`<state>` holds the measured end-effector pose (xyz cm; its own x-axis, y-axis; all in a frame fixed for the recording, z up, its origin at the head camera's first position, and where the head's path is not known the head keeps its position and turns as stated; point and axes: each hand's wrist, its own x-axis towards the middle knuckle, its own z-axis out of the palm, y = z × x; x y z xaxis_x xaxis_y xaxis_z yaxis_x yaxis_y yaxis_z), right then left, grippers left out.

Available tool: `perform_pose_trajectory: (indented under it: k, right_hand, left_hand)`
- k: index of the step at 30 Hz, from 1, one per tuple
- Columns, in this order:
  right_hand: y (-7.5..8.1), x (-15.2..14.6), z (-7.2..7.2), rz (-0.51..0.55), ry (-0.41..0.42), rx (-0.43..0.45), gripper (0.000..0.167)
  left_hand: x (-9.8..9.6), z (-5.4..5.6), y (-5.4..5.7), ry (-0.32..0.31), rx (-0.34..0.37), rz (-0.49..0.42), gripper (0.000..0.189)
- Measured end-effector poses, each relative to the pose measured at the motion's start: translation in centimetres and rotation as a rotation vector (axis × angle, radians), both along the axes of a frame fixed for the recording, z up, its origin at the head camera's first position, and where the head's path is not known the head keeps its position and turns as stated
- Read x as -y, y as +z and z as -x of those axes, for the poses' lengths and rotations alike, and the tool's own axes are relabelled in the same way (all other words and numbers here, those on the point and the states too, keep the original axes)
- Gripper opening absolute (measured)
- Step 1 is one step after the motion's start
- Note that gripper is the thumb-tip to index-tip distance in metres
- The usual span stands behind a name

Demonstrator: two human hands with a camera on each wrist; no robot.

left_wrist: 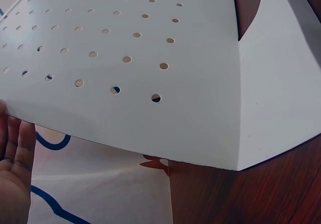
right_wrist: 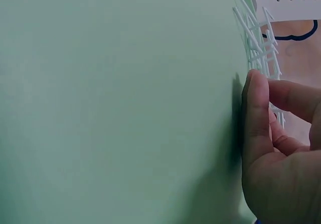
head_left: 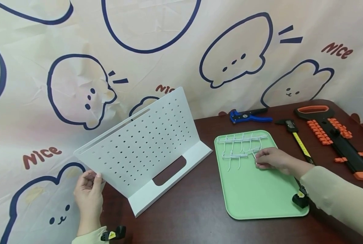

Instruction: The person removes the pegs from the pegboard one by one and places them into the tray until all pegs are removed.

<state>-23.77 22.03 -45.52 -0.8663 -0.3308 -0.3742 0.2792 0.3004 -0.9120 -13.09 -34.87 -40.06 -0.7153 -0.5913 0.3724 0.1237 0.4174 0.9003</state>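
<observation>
A white metal pegboard (head_left: 139,150) with a bent bottom ledge and an oblong slot leans tilted above the dark table. My left hand (head_left: 89,195) grips its lower left corner area, thumb on the front face; in the left wrist view the fingers (left_wrist: 22,143) show at the edge. On a light green tray (head_left: 260,193) lie several white wire hooks (head_left: 242,139) in two rows. My right hand (head_left: 273,158) pinches one wire hook (head_left: 254,154) at the right of the lower row. In the right wrist view, the fingers hide most of that piece.
Behind the tray on the brown table (head_left: 196,210) lie a blue-and-black wire stripper (head_left: 251,117) and a digital caliper (head_left: 291,126). Farther right is a black-and-orange handled tool (head_left: 337,139) with orange blocks along it. A printed cloth (head_left: 157,67) hangs close behind the table.
</observation>
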Motion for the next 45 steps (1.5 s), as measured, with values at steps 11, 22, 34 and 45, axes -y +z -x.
perform_pose_trajectory:
  k: [11, 22, 34, 45]
  right_hand:
    - [-0.1, 0.6, -0.2, -0.078, 0.016, -0.027, 0.026]
    - [0.2, 1.1, -0.6, -0.201, 0.039, -0.099, 0.022]
    - [0.9, 0.8, -1.2, -0.247, 0.116, -0.139, 0.018]
    - [3.8, 0.4, -0.7, -0.299, 0.254, -0.300, 0.032]
  left_hand:
    - [-0.2, 0.0, 0.0, 0.010, 0.003, 0.014, 0.012]
    - [-0.6, 0.0, 0.3, 0.000, -0.015, 0.002, 0.011]
    - [-0.5, 0.0, 0.2, 0.003, -0.017, 0.008, 0.012]
    - [-0.9, -0.2, 1.9, 0.119, -0.029, 0.049, 0.016]
